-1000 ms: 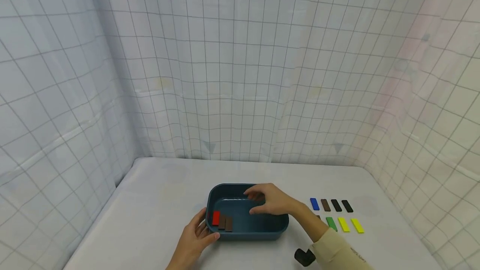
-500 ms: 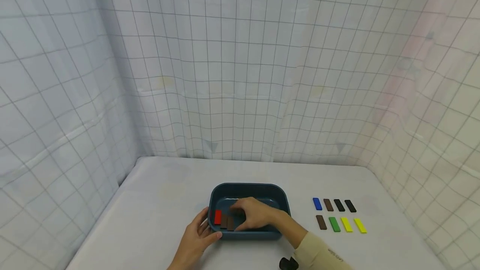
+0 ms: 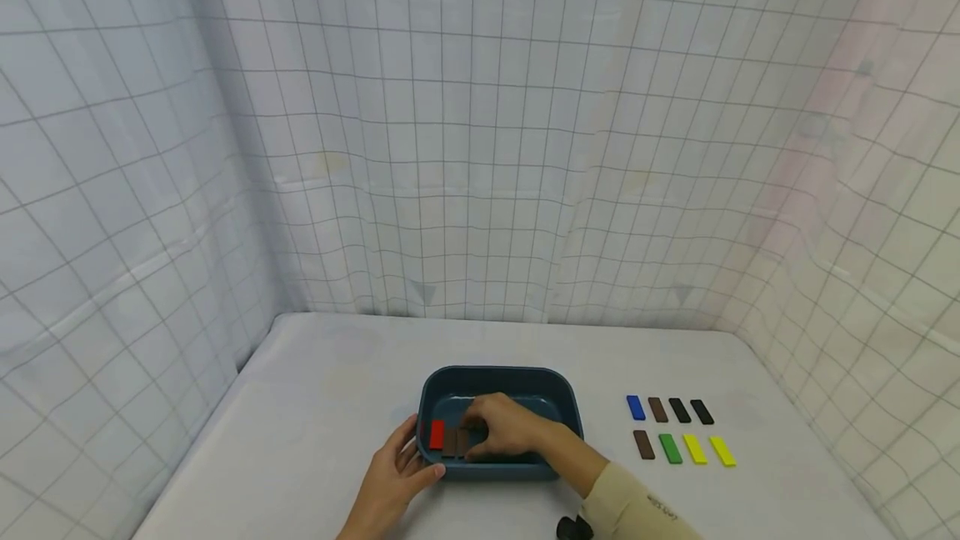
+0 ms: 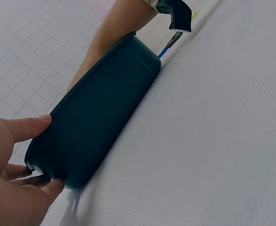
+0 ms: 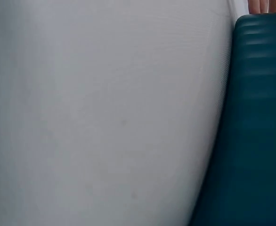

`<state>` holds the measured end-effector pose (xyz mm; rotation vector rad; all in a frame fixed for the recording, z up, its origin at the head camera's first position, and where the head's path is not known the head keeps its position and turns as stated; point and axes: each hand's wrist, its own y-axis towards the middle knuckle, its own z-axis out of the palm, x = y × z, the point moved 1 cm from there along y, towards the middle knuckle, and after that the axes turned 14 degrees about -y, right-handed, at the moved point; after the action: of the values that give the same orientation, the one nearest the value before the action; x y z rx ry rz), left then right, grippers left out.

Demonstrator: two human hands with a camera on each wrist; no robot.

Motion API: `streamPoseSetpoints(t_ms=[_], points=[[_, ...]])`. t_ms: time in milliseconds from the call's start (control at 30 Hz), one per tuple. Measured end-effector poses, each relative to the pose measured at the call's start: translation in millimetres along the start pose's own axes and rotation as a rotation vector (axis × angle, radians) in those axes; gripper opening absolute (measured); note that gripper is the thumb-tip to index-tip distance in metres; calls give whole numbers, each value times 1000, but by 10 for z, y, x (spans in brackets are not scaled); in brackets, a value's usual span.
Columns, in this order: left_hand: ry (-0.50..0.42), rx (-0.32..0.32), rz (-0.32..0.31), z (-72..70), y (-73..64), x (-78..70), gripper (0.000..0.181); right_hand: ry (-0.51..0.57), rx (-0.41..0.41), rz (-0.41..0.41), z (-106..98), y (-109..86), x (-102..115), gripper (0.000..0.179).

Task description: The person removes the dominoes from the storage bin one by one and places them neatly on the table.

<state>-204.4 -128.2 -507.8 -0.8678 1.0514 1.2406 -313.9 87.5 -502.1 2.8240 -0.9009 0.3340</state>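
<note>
A dark teal open container [image 3: 517, 472] stands on the white table. My left hand [image 3: 388, 477] grips its left end, thumb on the front rim and fingers round the side; the left wrist view shows this thumb [image 4: 32, 128] against the wall. Inside, a red tile [image 3: 437, 434] and a brown tile [image 3: 449, 442] lie side by side at the left. My right hand [image 3: 504, 426] reaches in over the front wall and pinches a second brown tile [image 3: 462, 442] end to end, hiding part of it. The right wrist view shows only container wall and table.
Right of the container lie two rows of tiles: a blue tile [image 3: 636, 407], a brown tile [image 3: 657, 409] and black tiles [image 3: 679, 410] behind, another brown tile [image 3: 643, 444], a green tile [image 3: 671, 448] and yellow tiles [image 3: 695, 448] in front. Grid-patterned white curtains [image 3: 480, 190] enclose the table.
My right hand has come down and left into the container, and its fingers have closed on the right-hand brown tile. The left hand keeps its grip on the container.
</note>
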Motion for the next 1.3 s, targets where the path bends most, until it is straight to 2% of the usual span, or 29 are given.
streamPoseSetpoints(t_ms=[300, 567, 800, 1300], points=[[-12, -19, -27, 13, 7, 0, 88, 44, 2, 33, -39, -50, -46, 36], [20, -13, -7, 8, 1, -12, 87, 79, -52, 73, -160, -111, -92, 35], [33, -39, -15, 3, 6, 6, 89, 87, -98, 50, -231, -207, -175, 40], [42, -36, 0, -2, -2, 30, 88, 75, -108, 121, -507, -653, -310, 41]])
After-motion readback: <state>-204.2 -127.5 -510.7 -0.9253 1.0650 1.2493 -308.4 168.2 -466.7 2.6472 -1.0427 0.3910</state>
